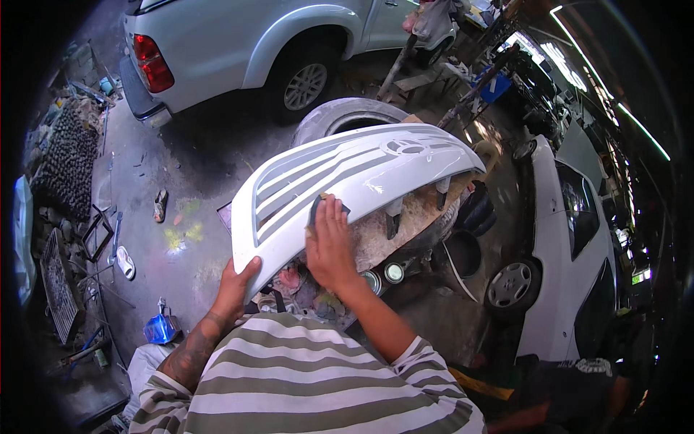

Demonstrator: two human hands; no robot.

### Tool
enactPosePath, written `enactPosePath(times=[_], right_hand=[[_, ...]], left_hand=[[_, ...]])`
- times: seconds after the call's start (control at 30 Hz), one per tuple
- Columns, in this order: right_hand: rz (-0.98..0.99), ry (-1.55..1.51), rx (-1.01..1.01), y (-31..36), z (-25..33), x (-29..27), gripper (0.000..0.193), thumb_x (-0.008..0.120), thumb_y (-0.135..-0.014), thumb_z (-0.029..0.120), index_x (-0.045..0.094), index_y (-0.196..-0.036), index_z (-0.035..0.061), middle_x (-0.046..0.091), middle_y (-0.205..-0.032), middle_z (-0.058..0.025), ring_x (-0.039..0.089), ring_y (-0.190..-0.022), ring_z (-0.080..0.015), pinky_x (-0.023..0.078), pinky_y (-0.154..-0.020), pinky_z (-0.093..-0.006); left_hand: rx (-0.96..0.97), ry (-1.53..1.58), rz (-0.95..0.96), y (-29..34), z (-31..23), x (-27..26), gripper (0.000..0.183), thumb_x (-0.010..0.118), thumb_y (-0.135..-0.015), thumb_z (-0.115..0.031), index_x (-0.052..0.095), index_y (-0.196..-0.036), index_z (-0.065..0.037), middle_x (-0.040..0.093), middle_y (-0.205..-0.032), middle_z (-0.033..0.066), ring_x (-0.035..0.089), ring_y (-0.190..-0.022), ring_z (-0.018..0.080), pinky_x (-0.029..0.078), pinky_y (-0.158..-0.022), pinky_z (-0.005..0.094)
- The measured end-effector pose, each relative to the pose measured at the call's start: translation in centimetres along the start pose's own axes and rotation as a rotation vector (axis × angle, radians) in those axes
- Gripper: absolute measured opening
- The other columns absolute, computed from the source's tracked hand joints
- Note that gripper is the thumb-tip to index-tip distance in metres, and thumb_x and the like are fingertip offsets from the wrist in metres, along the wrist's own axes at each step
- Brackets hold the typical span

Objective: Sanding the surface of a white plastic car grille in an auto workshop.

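Under joined fingers of the right hand (331,244) and a dark pad (345,210), the white panel (374,186) appears light and stiff, best gripped where the left hand (233,291) pinches its rim.

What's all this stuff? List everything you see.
Grille: 1, white and grey, centre
Pad: 1, dark, on the grille
Tyre: at least 1, grey, beyond the grille
Pickup: 1, white, top
Car: 1, white, right
Tins: 2, metallic, below the grille
Bucket: 1, black, right of the tins
Shoes: 2, one white, one patterned, left
Container: 1, blue, lower left
Finned panel: 1, grey, far left
Light tubes: several, white, upper right
Clutter: uncounted, mixed, left edge
Person: 1, dark clothes, lower right
Striped shirt: 1, white and olive, bottom
Left hand: 1, bare, on grille's left end
Right hand: 1, bare, on the pad
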State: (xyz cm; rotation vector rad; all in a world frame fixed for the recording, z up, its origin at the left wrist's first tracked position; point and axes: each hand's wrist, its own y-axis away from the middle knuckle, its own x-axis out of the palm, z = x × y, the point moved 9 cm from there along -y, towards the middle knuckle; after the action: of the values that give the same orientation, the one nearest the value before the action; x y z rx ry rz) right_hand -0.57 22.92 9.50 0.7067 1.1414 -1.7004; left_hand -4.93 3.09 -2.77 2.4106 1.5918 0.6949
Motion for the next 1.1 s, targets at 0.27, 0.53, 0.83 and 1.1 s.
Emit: enactPosePath(times=[0.27,0.53,0.83,1.1], right_hand=[[-0.019,0.035,0.125,-0.4,-1.7,-0.4,0.058,0.035,-0.103,0.016,0.024,-0.149,-0.0175,0.016,-0.155,-0.0431,0.014,-0.147,-0.0570,0.012,-0.122,-0.0580],[-0.039,0.140,0.147,-1.8,-4.2,0.0,0.068,0.043,-0.100,0.021,0.019,-0.149,-0.0184,0.016,-0.156,-0.0428,0.013,-0.148,-0.0562,0.011,-0.123,-0.0556],[0.004,0.137,0.038,-0.8,-1.7,1.0,0.069,0.046,-0.095,0.021,0.024,-0.148,-0.0186,0.022,-0.156,-0.0401,0.019,-0.147,-0.0546,0.012,-0.122,-0.0591],[-0.008,0.294,-0.031,-1.8,-2.1,-0.9,0.071,0.050,-0.097,0.024,0.025,-0.149,-0.0162,0.022,-0.157,-0.0379,0.020,-0.148,-0.0509,0.015,-0.122,-0.0559]], left_hand=[[-0.068,-0.003,-0.016,-0.1,0.4,-0.4,0.066,0.076,-0.090,-0.037,0.049,-0.136,0.002,0.063,-0.119,0.0120,0.060,-0.106,0.0201,0.048,-0.094,0.0351],[-0.048,0.028,0.011,-0.1,0.2,-0.2,0.067,0.075,-0.090,-0.039,0.049,-0.135,0.002,0.063,-0.119,0.0118,0.060,-0.106,0.0197,0.048,-0.094,0.0350],[-0.037,0.004,-0.031,-0.5,0.5,-0.8,0.066,0.074,-0.090,-0.041,0.050,-0.136,0.000,0.064,-0.117,0.0123,0.062,-0.103,0.0220,0.050,-0.090,0.0367],[-0.033,0.006,0.019,0.0,0.1,-0.1,0.066,0.076,-0.091,-0.037,0.049,-0.136,0.003,0.062,-0.122,0.0128,0.060,-0.107,0.0202,0.048,-0.095,0.0353]])
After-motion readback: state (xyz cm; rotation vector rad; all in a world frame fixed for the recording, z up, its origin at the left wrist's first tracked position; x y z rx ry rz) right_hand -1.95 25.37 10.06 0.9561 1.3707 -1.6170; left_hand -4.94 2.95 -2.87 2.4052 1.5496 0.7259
